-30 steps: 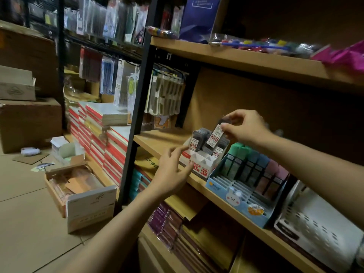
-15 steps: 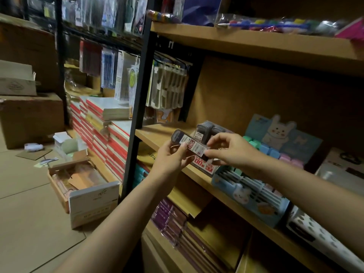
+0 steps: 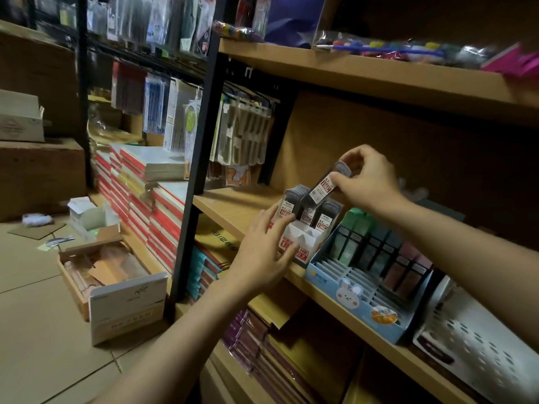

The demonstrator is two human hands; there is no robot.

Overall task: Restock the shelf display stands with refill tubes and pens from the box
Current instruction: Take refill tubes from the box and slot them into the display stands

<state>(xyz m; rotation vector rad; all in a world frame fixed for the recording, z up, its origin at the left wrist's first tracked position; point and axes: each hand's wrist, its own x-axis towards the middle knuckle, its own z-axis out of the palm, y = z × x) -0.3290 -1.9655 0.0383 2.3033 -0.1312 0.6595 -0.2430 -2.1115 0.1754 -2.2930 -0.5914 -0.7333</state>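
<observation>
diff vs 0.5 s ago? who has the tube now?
The left hand let go of the refill tube and now rests open against the white display stand. The right hand pinches the tube alone and has lifted it over the stand's back row. The blue stand stayed put.

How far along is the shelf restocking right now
Done: several refill tubes stand in the white display stand. In hand: the right hand pinches another tube above it while the left hand steadies the stand. Left: empty front slots in the blue stand.
</observation>
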